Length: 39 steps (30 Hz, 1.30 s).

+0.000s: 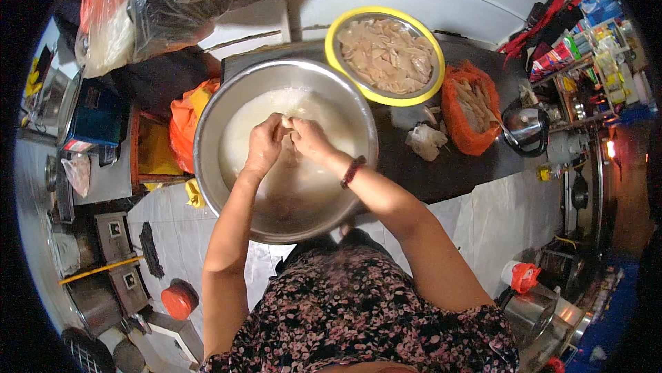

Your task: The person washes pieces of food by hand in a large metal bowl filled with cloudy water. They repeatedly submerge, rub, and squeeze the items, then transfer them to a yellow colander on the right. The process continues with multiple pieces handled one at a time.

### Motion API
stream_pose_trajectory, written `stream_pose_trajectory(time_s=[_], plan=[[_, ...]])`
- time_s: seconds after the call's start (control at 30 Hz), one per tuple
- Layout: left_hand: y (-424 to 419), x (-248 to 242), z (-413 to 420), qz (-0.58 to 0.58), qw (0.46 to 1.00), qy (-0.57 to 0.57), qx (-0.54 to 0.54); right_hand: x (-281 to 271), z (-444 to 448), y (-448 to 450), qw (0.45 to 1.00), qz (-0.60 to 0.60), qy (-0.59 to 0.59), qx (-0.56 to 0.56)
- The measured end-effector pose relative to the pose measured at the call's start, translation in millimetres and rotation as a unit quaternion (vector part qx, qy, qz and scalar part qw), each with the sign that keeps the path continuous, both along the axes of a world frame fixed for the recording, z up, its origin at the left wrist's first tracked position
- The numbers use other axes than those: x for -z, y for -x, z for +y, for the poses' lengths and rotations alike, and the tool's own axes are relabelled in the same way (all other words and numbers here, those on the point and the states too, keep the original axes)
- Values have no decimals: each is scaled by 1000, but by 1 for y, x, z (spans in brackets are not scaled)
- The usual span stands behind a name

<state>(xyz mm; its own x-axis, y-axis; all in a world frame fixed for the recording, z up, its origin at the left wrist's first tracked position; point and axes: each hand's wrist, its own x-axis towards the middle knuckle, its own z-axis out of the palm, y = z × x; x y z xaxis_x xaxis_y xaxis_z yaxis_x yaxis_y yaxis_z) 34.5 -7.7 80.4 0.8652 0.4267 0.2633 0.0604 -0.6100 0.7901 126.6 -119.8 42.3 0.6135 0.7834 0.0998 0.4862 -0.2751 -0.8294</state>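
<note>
A large steel basin (pixel 364 130) full of cloudy whitish liquid stands before me. Over its middle, my left hand (pixel 266 140) and my right hand (pixel 311 139) meet at the fingertips. Pinched between them is a small pale piece (pixel 286 122), mostly hidden by the fingers, so its kind is unclear. A dark red bead bracelet (pixel 353 172) circles my right wrist. Behind the basin to the right, a steel bowl with a yellow rim (pixel 437 75) holds a heap of thin, pale, flesh-coloured slices (pixel 388 55).
The dark table (pixel 414 176) also bears an orange bag (pixel 468 137) of pale pieces, a crumpled clear plastic bag (pixel 426 142) and a steel kettle (pixel 526 127). Filled plastic bags (pixel 170 6) hang at upper left. A red stool (pixel 178 301) stands on the tiled floor.
</note>
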Motion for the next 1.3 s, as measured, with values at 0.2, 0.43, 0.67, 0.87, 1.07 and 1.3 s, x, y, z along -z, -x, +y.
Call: stream_pose_trajectory(time_s=[0.2,0.43,0.67,0.87,1.07,1.3], plan=[[-8,27,5,79,989,110,-53,-36,-35,-12,986,-27,137,89],[-2,60,-13,233,952,-196,20,-102,-189,-126,968,-185,-27,170],[-33,117,-58,322,905,-269,73,-62,-342,-240,823,-539,119,136],[-22,169,-17,122,966,-226,30,-72,-284,-206,932,-60,20,356],[-17,103,-12,98,979,105,-145,-82,-141,-92,969,133,-161,132],[5,96,-6,139,945,199,-220,13,-11,-17,949,-185,245,-67]])
